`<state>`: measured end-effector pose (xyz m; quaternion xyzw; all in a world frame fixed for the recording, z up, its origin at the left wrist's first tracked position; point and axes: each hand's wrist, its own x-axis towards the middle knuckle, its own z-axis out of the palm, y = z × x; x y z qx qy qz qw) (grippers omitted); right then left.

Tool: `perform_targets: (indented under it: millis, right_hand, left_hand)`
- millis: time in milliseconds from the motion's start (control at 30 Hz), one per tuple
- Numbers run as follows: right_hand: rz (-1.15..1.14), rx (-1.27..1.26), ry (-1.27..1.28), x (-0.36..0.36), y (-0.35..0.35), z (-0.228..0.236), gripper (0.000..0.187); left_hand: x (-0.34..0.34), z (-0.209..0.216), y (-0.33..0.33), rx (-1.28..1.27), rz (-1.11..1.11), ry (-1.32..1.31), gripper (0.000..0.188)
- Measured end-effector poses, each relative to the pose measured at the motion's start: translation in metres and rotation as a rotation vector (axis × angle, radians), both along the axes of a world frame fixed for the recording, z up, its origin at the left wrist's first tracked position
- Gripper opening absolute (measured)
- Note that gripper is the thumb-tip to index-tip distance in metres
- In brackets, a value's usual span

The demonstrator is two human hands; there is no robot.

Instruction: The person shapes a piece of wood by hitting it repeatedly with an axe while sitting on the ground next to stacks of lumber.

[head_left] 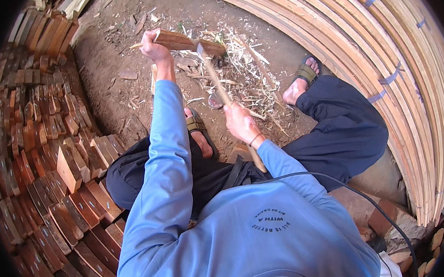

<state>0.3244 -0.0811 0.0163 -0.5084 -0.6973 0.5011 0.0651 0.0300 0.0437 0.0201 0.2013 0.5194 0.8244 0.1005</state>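
Observation:
My left hand [155,48], stretched forward, is closed around one end of a rough wooden piece [176,40], which lies crosswise just above the ground. In my right hand [240,123] is the long pale wooden handle of a hatchet [213,78]. Its small metal head meets or overlaps the wooden piece near the middle. The handle's butt end reaches back toward my lap. From this view I cannot tell whether the blade is sunk into the wood. Pale wood shavings [245,72] lie scattered around and beyond the piece.
Stacked short wooden blocks [41,130] rise along my left side. Long bent wooden strips [381,60], bundled with ties, curve along the right. My sandalled feet rest on the dirt floor [104,69]. A black cable [359,193] crosses my right side, near bricks and stones [387,217].

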Motion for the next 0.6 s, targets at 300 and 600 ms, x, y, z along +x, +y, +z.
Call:
perform_targets:
  millis: [300,600]
  right_hand:
    - [-0.032,0.041,0.025,-0.005,0.009,0.002,0.033]
    - [0.045,0.139,0.048,-0.004,0.008,-0.001,0.033]
  left_hand:
    - [-0.01,-0.011,0.003,0.073,-0.02,-0.012,0.021]
    - [0.0,-0.001,0.001,0.105,-0.073,-0.074,0.023]
